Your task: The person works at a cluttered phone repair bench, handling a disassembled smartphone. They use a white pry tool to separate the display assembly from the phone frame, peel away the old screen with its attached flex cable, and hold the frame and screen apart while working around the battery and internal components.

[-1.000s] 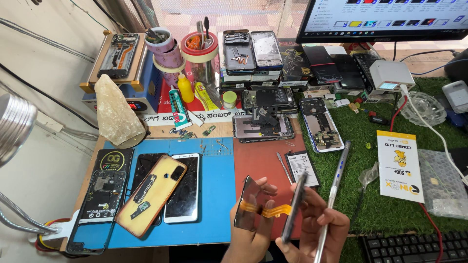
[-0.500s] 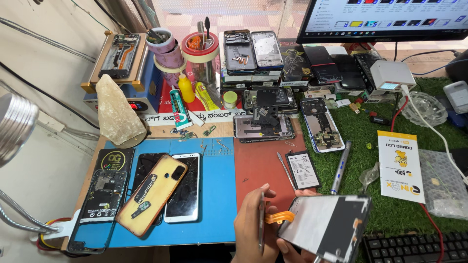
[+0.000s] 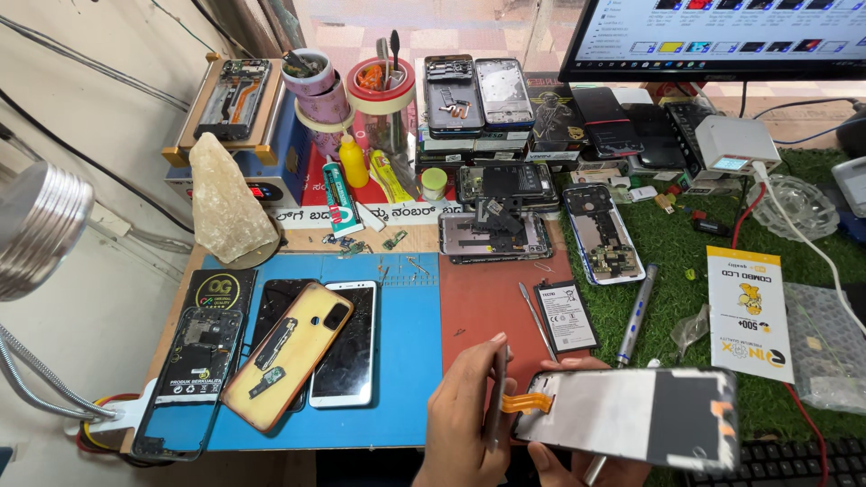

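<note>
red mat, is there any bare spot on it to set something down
Yes: the red mat is mostly bare between the blue mat, the opened phone frame and the battery. The back row of stacked phones is crowded; the blue mat's left holds phones.

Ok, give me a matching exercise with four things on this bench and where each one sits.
Things:
1. battery
2. yellow bottle
3. crystal lump
4. screen panel

Places:
A. in the hands, near edge
B. far left, by the blue machine
C. on the red mat
D. beside the tape rolls

Pairs: 1-C, 2-D, 3-B, 4-A
</note>
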